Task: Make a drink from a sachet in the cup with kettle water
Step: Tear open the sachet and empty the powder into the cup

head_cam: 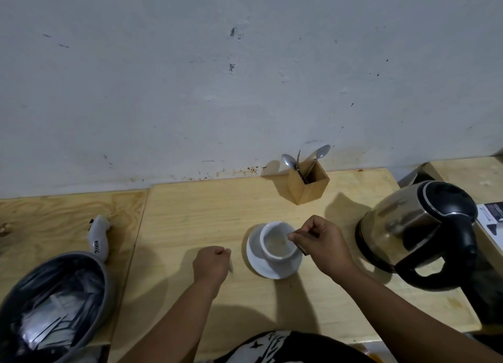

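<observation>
A white cup (263, 249) stands on a white saucer (260, 266) in the middle of the wooden table (204, 213). Something pale beige lies inside the cup. My right hand (324, 243) hovers at the cup's right rim, pinching a small sachet (302, 250) whose dark edge shows below the fingers. My left hand (211, 264) rests closed on the table just left of the saucer, with a small pale scrap showing at its fingers. To the right stands a steel kettle (413, 226) with a black lid and handle.
A wooden holder (307, 190) with spoons stands by the wall behind the cup. At the left sits a grey bin (106, 275) lined with plastic, and a white wrapped object (98, 237) lies behind it. A printed box (492, 218) is at the right edge.
</observation>
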